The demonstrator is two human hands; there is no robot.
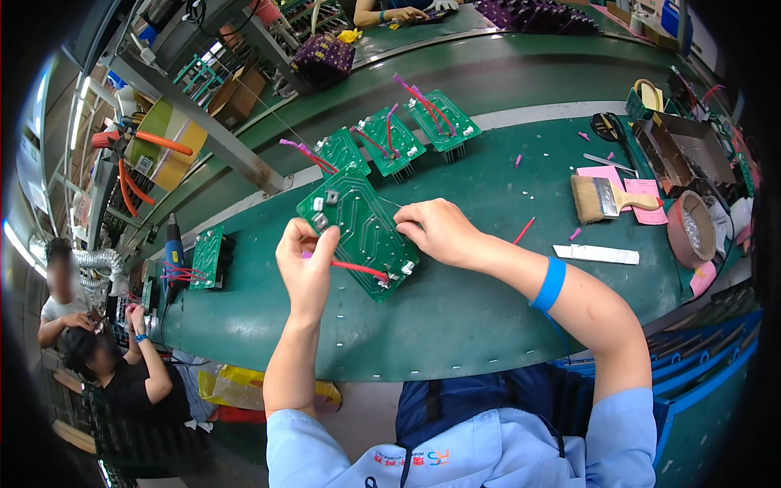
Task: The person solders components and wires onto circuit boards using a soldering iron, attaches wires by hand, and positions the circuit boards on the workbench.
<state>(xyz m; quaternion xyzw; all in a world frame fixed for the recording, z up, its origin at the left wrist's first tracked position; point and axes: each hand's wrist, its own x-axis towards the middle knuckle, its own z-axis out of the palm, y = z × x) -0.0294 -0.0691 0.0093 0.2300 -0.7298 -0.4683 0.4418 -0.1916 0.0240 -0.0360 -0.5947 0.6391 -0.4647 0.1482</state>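
Observation:
A green circuit board is held tilted above the green bench. My left hand grips its left edge between thumb and fingers. A red wire runs from beside that hand to the board's lower end. White connectors and a dark component sit on its upper left part. My right hand is closed in a pinch at the board's right edge; a thin line shows by its fingertips, too fine to name. Behind stand more boards with red and purple wires: one at left, a middle one and a right one.
At right lie a brush, a white strip, pink papers, a round container and a brown open box. A loose red wire lies by my right forearm. Another board and a blue-handled tool are at left.

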